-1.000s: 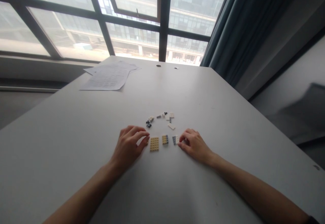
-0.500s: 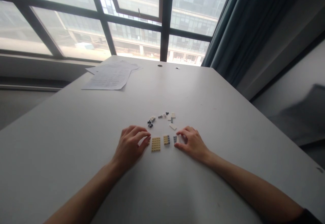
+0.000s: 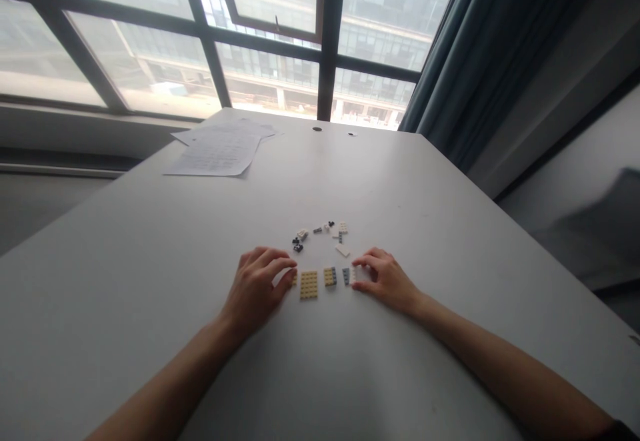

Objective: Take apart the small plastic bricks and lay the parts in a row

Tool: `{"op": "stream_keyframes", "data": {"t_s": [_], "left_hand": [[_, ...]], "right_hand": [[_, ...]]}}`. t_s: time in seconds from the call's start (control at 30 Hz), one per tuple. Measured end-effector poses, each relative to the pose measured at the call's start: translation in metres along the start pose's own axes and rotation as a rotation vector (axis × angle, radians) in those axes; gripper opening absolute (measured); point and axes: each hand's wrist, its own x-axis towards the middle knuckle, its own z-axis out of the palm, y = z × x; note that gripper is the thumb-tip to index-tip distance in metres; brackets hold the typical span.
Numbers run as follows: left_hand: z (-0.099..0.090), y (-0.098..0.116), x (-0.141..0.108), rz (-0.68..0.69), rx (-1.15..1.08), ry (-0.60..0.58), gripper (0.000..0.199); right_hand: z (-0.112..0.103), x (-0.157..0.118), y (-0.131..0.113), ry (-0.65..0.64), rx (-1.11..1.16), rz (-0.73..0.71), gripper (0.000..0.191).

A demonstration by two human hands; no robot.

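My left hand (image 3: 261, 281) rests on the table with fingers curved and a gap between thumb and index finger. Close by its thumb tip lies a small tan building brick (image 3: 295, 279), partly hidden. A larger tan studded plate (image 3: 309, 285) lies just to the right of it. Thumb and index finger of my right hand (image 3: 383, 279) are apart, around the outer side of a white studded brick (image 3: 353, 274). That brick sits against a dark grey wedge-shaped piece (image 3: 345, 276). Between the hands is a tan brick piece (image 3: 328, 276) with a grey strip (image 3: 334, 275).
Beyond the hands, small pieces form an arc: black pieces (image 3: 297, 246), a white-and-grey piece (image 3: 303, 234), a grey bar (image 3: 317, 230), a white tile (image 3: 343, 250) and a cream plate (image 3: 343, 227). Printed papers (image 3: 215, 154) lie at the white table's (image 3: 390, 187) far left, before a window.
My right hand has drawn back slightly to the right, uncovering more of the white brick. The left hand has barely shifted, and more of the small tan brick shows. The view moved a little.
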Motion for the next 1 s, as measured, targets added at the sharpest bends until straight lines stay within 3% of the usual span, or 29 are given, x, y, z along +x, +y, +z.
{"op": "stream_keyframes", "data": {"t_s": [0.27,0.47,1.0], "left_hand": [[0.0004,-0.0009,-0.0008,-0.011,-0.013,-0.009,0.014],[0.0005,-0.0006,-0.0012,-0.001,-0.009,-0.012,0.014],[-0.0004,0.0005,-0.0003,-0.002,-0.014,-0.017,0.015]], "right_hand": [[0.0005,0.0033,-0.0013,-0.011,0.008,-0.033,0.029],[0.0037,0.0034,-0.004,0.005,-0.009,-0.022,0.037],[0.0084,0.0023,-0.0061,0.06,-0.038,-0.04,0.024]]}}
